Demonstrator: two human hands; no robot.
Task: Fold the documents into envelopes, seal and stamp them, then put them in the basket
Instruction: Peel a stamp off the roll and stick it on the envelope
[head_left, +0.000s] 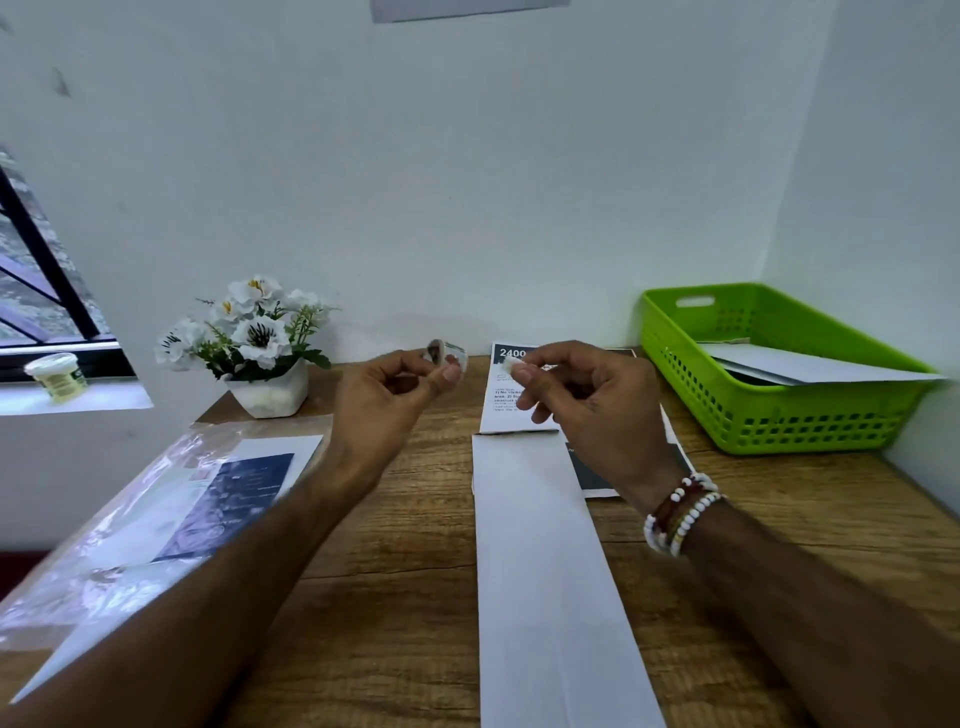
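Small roll (448, 354) pinched by left hand (384, 402), white scrap (511, 367) pinched by right hand (589, 402), both held above white envelope (545, 571) laid on bench (395, 597)

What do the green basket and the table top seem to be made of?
Green basket: probably moulded plastic, slightly glossy; uniform colour and a grid of holes.
Table top: wood or wood-look laminate, matt; brown grain lines show, which one is unclear.

Soft even daylight, wide-angle bending, blur toward lower left edge
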